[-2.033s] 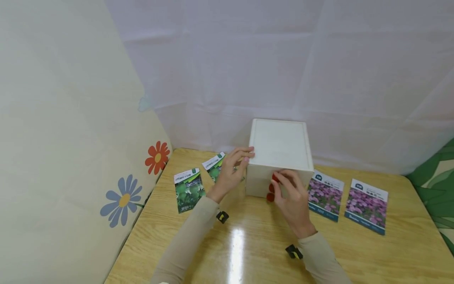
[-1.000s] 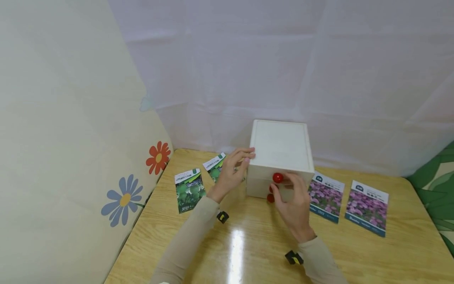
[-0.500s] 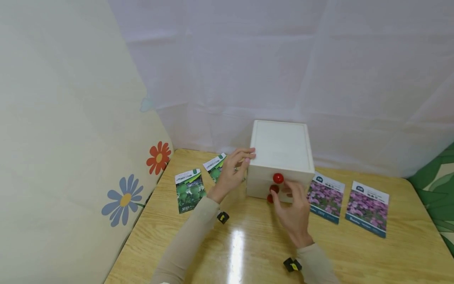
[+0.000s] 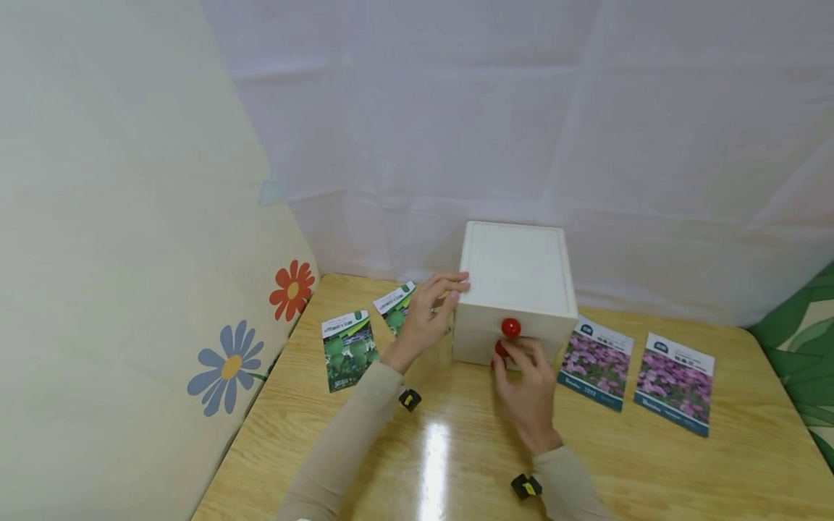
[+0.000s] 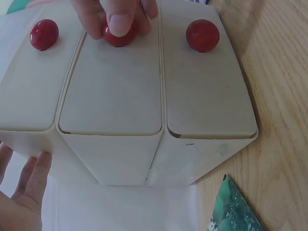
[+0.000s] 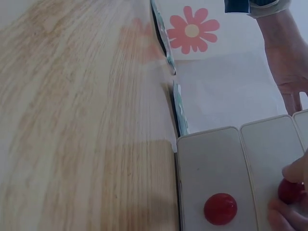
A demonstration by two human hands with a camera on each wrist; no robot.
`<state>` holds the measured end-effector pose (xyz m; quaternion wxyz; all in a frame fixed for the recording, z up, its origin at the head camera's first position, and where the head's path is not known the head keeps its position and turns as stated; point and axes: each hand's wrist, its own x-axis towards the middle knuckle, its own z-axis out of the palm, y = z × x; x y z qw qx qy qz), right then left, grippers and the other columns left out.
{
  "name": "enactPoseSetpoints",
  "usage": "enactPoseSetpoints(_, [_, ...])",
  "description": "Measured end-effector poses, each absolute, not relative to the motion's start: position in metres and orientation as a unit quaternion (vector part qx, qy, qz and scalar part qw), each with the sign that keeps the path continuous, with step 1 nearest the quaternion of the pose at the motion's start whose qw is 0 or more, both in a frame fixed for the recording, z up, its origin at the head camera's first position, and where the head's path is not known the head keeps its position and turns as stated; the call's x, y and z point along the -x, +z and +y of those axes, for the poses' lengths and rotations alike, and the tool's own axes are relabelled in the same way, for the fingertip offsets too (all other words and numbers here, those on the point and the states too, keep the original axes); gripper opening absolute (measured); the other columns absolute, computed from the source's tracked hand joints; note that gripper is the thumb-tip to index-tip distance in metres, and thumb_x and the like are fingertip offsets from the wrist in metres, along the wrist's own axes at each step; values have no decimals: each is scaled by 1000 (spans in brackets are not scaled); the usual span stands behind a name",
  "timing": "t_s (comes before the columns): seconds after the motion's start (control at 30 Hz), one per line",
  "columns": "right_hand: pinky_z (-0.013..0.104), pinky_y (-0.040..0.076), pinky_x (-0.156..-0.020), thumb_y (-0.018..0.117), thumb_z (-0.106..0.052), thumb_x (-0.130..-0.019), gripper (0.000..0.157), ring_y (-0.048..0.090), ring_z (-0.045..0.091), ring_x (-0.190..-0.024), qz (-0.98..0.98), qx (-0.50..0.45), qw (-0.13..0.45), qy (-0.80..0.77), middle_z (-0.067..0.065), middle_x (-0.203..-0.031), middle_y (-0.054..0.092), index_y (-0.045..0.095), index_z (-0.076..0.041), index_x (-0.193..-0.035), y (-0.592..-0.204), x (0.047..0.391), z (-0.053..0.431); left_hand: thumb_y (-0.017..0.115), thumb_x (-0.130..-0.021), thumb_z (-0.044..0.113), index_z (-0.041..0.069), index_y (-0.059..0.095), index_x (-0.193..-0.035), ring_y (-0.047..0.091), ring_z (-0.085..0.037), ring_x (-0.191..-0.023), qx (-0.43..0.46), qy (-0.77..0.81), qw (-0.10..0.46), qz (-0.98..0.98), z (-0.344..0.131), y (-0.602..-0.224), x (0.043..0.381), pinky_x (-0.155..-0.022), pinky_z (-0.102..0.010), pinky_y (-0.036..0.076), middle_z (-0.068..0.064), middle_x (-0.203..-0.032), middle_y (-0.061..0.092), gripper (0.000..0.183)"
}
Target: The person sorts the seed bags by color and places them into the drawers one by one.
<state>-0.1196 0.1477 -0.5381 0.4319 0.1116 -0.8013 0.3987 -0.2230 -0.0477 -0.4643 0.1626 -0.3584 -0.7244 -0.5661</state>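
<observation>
A small white box with three stacked drawers [image 4: 517,266] stands near the back of the table. Each drawer front carries a round red knob: the top knob [image 4: 511,328], the middle knob [image 5: 119,37] and the bottom knob [image 6: 220,209]. My right hand [image 4: 529,391] pinches the middle knob between thumb and fingers, partly covering it and the bottom knob in the head view. Along the box's left side lies my left hand [image 4: 425,318], its fingertips at the top edge and its fingers loosely extended. All three drawers sit flush in the left wrist view.
Two green seed packets [image 4: 348,352] [image 4: 394,307] lie left of the box, one partly behind my left hand. To the right are two packets with purple flowers [image 4: 596,362] [image 4: 675,383]. A pale cloth [image 4: 417,130] hangs close behind the box.
My right hand pinched the top knob two seconds ago, let go, slid down the front and now grips the middle knob. My left hand has stayed at the box's side.
</observation>
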Motion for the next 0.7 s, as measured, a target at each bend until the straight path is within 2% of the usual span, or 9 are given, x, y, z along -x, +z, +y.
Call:
enactPoseSetpoints(0.23, [2,47,-96,85,12,-81,28,70,31,-95,-800,-114,426,407,21,-109,68,79,5,-107,-540,122,148,62,-108,9,3,72,-123,66,-29,-131,360,-572,158,-720,-48,-465,222,-99,-34,62,-14,-142,66,19])
enactPoseSetpoints(0.7, [1,47,-94,85,11,-81,27,69,32,-95,-808,-110,408,410,21,-112,67,79,7,-107,-539,117,148,62,-108,9,3,72,-124,65,-28,-132,354,-573,153,-723,-48,-465,221,-100,-33,62,-13,-143,66,20])
